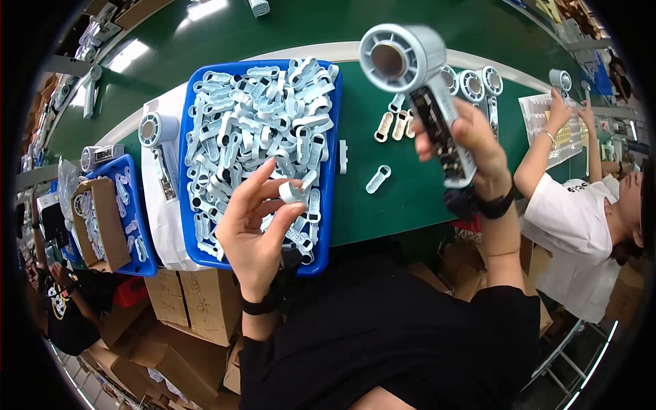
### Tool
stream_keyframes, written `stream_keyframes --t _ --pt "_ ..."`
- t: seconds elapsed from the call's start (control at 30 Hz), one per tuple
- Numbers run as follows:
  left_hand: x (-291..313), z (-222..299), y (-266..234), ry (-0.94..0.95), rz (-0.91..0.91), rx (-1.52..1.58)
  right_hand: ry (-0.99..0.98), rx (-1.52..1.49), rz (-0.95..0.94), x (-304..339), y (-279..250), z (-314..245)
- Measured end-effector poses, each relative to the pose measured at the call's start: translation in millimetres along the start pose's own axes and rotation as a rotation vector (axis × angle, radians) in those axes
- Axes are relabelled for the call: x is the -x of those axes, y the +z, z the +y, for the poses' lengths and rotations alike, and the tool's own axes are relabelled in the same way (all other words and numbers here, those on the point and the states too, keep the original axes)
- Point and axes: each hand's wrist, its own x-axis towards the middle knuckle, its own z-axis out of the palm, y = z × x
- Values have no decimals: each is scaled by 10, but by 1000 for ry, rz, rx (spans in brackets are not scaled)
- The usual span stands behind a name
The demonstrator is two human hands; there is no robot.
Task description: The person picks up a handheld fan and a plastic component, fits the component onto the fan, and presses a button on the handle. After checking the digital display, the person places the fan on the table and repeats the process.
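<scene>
My right hand (471, 140) is closed around the handle of a light-blue handheld fan (418, 61), raised over the table's right half. The fan's round grille faces up and left, and its uncovered handle shows a dark circuit board. Over the blue bin (334, 164), my left hand (256, 222) pinches a small light-blue plastic part (292, 193) between thumb and fingers. The bin is heaped with similar light-blue plastic covers (239, 116). One loose cover (378, 179) lies on the green table below the fan.
Several covers (386, 126) and fans (471, 85) lie beyond my right hand. Another fan (158, 130) rests left of the bin, near a second blue bin (140, 239) with a cardboard box (113, 232). At right, a person (570, 219) handles a fan. Cartons (195, 304) stand below the table.
</scene>
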Motion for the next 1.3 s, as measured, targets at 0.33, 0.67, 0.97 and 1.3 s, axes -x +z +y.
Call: stream_keyframes --t 0.33,0.67,0.97,1.3 --pt "-44 -134 372 -16 -40 197 -190 325 193 105 779 778" --pt "-110 -185 251 -50 -59 86 -335 777 373 57 934 875" --pt "-115 -124 282 -41 -53 81 -301 717 393 41 933 915" --pt "-181 -87 300 -312 -363 655 -116 237 50 130 986 601"
